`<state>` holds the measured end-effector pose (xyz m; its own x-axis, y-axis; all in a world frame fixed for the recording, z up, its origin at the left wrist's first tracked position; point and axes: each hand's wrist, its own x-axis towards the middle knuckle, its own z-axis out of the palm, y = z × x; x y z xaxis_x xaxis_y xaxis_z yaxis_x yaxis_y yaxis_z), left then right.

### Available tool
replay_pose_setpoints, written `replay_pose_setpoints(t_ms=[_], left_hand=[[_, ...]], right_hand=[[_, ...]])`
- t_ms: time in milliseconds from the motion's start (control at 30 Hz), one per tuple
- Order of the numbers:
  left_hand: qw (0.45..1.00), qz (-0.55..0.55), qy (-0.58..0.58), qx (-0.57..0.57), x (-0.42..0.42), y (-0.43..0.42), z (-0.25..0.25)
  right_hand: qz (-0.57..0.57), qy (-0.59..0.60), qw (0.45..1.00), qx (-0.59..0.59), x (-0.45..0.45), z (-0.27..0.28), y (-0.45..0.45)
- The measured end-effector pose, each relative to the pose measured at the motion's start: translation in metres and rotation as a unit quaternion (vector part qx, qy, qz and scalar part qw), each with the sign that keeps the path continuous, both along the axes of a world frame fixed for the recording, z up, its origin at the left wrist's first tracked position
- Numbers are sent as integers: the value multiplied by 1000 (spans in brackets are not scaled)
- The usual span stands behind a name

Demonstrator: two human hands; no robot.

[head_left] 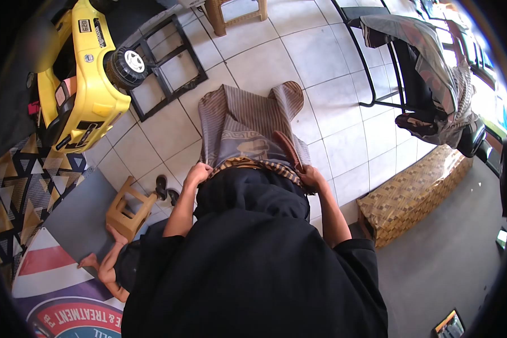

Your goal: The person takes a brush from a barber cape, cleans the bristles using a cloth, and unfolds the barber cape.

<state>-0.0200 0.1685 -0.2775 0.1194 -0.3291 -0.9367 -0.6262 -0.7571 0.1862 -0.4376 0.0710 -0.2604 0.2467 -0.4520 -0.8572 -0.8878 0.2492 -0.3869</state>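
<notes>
A grey-brown striped shirt [245, 121] with a pale printed figure hangs in front of my waist, against the tiled floor behind it. Its near edge shows a checked, orange-brown and dark lining. My left hand [197, 174] pinches one corner of that edge. At the opposite corner, the fingers of my right hand [311, 176] are closed on the cloth. Between the hands the edge is stretched wide, close to my black clothing. A reddish-brown strip [287, 147] lies along the shirt's right part.
A yellow toy car [87, 73] stands far left beside a black metal frame [172, 62]. Nearer are a wooden stool [130, 208], dark sandals [161, 186] and another person's bare limbs [110, 265]. Right are a woven-covered bench [411, 194] and clothes on a black rack [434, 67].
</notes>
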Motion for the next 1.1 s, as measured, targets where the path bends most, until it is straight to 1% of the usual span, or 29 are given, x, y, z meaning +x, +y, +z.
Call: replay_pose_setpoints(t_ms=[67, 100, 133, 167, 200, 233, 267, 367, 400, 467, 500, 533, 600, 633, 667, 700, 733, 767, 800, 833, 900, 967, 1000, 1100], left_hand=[[996, -92, 12, -18, 5, -4, -3], [990, -136, 16, -28, 8, -4, -3], [968, -132, 42, -210, 12, 11, -10], [979, -92, 58, -170, 15, 21, -20], [987, -53, 75, -130, 15, 20, -19], [991, -14, 93, -92, 14, 18, -19], [992, -8, 95, -88, 16, 22, -21], [986, 110, 121, -43, 20, 15, -10], [992, 49, 104, -44, 22, 12, -12], [997, -32, 44, -56, 27, 6, -14], [995, -74, 13, -63, 26, -6, -5], [991, -96, -24, -88, 21, -26, 12], [963, -36, -110, -244, 20, -52, 18], [936, -2, -152, -318, 18, -68, 30], [898, 27, -177, -402, 18, -85, 40], [865, 43, -180, -467, 21, -105, 52], [828, 57, -181, -527, 25, -125, 65], [818, 53, -163, -548, 24, -149, 99], [786, 59, -154, -596, 29, -166, 109], [757, 63, -153, -632, 33, -181, 117], [721, 68, -146, -674, 30, -205, 159], [677, 60, -123, -723, 30, -219, 182], [678, 70, -114, -723, 29, -223, 190], [664, 55, -129, -734, 32, -222, 182]], right_hand=[[23, -13, 998, 57, -1, -4, 3], [2, -21, 997, 68, -3, -9, 7], [-20, -28, 996, 77, -3, -15, 11], [-43, -36, 995, 85, -4, -21, 13], [-53, -21, 993, 106, 0, -13, 8], [-63, -6, 990, 126, 8, 8, -3], [-74, 10, 987, 144, 12, 22, -10], [-49, 14, 983, 174, 10, 25, -18], [-20, 10, 987, 159, 7, 24, -24], [-24, 36, 995, 89, 3, 22, -32], [-29, 50, 997, 53, 2, 24, -37], [-46, 29, 999, -1, -2, 19, -41], [-76, -13, 991, -113, -9, 1, -54], [-115, -34, 969, -218, -3, 7, -63], [-195, -68, 953, -220, -2, 15, -75], [-274, -102, 931, -218, 10, 41, -92], [-312, -119, 901, -276, 15, 48, -104], [-294, -88, 900, -308, 17, 66, -120], [-282, -82, 870, -396, 18, 73, -134], [-298, -120, 834, -448, 25, 95, -145], [-292, -147, 778, -536, 35, 132, -162], [-304, -157, 742, -577, 43, 163, -168], [-308, -161, 724, -596, 45, 170, -169], [-296, -105, 785, -533, 39, 176, -158]])
